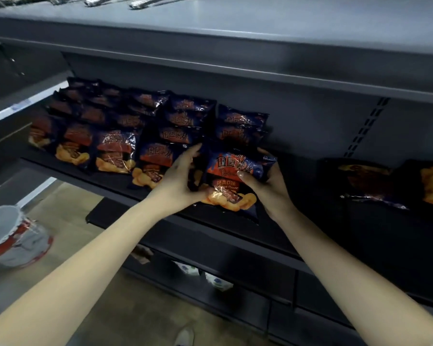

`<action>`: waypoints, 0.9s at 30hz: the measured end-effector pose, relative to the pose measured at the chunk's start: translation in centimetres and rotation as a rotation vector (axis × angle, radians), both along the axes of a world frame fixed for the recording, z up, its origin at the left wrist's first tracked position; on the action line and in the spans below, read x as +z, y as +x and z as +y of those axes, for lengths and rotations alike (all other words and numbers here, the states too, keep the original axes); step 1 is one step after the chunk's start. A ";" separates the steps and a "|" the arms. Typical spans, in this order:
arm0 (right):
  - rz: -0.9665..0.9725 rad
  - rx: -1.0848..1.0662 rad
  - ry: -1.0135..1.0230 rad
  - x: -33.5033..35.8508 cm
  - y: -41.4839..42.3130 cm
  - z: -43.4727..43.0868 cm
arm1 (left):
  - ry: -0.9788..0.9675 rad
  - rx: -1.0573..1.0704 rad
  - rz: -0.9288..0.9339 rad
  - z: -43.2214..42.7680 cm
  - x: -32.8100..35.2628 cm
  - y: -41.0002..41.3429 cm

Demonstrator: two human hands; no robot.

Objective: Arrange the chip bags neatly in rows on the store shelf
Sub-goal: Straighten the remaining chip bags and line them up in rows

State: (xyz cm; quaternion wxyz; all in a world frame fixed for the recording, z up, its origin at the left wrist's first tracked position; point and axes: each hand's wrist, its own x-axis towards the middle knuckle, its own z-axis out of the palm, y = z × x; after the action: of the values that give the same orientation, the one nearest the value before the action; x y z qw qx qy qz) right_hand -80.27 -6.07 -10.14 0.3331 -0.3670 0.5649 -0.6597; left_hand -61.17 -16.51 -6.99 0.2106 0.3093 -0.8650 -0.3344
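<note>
A dark blue chip bag [231,182] with orange chips printed on it stands at the front of the rightmost row on the dark store shelf [273,236]. My left hand [179,179] grips its left edge and my right hand [268,179] grips its right side, thumb across the front. Behind it stand two more bags [241,126] of the same row. To the left, several rows of like bags [115,126] stand upright and fill the shelf. Two loose bags [375,183] lie flat at the right end of the shelf.
The grey upper shelf [260,33] overhangs closely above the bags. A white and red sack [13,236] stands on the floor at the lower left. White packages [205,275] sit on the lower shelf. A slotted upright [365,126] runs up the back panel.
</note>
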 end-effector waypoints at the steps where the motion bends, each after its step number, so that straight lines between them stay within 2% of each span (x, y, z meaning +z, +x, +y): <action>1: 0.018 -0.032 -0.002 -0.3 0.5 -0.5 | -0.087 -0.012 -0.030 -0.3 -0.2 0.5; 4: 0.056 -0.128 0.015 -1.2 1.8 -1.6 | -0.324 -0.032 -0.180 -1.1 -1.1 1.8; 8: 0.071 -0.200 0.030 -1.9 3.1 -2.5 | -0.655 -0.118 -0.265 -2.6 -2.5 2.5; 11: 0.140 -0.243 0.047 -2.2 3.8 -2.9 | -0.805 -0.180 -0.369 -3.9 -3.3 2.4; 15: 0.283 -0.329 0.062 -2.4 5.0 -3.0 | -0.868 -0.219 -0.413 -5.3 -4.2 2.3; 21: 0.544 -0.572 0.052 -3.1 6.5 -3.0 | -0.914 -0.326 -0.410 -6.8 -4.4 1.6; 24: 0.746 -0.631 0.051 -3.6 7.1 -2.8 | -0.938 -0.357 -0.384 -7.3 -4.5 1.3; 27: 0.828 -0.651 0.057 -4.0 6.6 -2.2 | -0.948 -0.368 -0.364 -7.6 -4.8 1.1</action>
State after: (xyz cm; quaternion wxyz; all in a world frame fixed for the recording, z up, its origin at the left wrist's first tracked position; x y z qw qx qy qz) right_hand -73.63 -8.27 -14.19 -0.1303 -0.3931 0.7517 -0.5133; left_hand -60.09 -24.10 -11.83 0.1116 0.0765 -0.9835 0.1204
